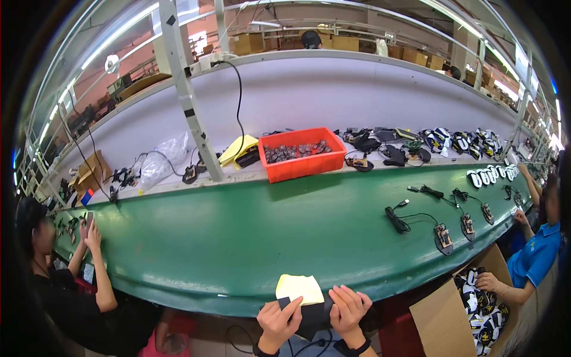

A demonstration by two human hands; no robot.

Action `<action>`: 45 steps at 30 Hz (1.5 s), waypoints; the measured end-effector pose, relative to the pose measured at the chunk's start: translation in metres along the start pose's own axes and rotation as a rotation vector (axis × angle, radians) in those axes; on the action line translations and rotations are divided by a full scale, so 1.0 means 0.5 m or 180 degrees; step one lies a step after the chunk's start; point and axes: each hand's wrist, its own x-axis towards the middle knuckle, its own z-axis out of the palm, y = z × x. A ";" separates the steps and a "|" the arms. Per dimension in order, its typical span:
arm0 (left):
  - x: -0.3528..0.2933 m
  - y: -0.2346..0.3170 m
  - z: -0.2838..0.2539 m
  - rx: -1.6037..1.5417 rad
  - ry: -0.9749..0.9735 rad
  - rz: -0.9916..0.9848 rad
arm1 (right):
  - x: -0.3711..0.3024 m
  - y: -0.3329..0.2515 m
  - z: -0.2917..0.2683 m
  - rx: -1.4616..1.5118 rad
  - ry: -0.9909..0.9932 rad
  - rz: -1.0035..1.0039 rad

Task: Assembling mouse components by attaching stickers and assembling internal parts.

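At the near edge of the green belt, my left hand [279, 321] has its fingers closed on a flat black piece [314, 315], with the index finger laid along the lower edge of a yellow sheet [299, 288]. The sheet lies over the top of the black piece. My right hand [348, 308] grips the right side of the black piece, fingers bent over it. Its exact kind I cannot tell. Dark bands circle both my wrists.
A red bin [303, 156] of small dark parts stands beyond the green belt [238, 238]. Cabled circuit boards [443, 238] lie to the right. A carton [437, 315] holds black-and-white mouse shells. One person [62, 279] sits left; another in blue [538, 256] works right.
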 end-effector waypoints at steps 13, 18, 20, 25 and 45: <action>-0.009 0.002 0.001 0.0062 0.0162 0.0085 | -0.007 0.005 0.014 0.0011 0.0112 -0.0104; -0.005 0.007 0.003 0.0062 0.0245 0.0050 | -0.007 0.005 0.010 0.0064 0.0038 -0.0092; -0.008 0.012 0.003 0.0136 0.0224 0.0007 | -0.010 0.007 0.008 0.0094 0.0029 -0.0093; -0.013 0.007 0.001 0.0098 0.0268 -0.0071 | -0.012 0.007 0.017 0.0050 0.0042 -0.0161; -0.009 0.018 -0.001 0.0085 0.0321 -0.0357 | -0.004 -0.005 0.014 0.0101 -0.0068 -0.0039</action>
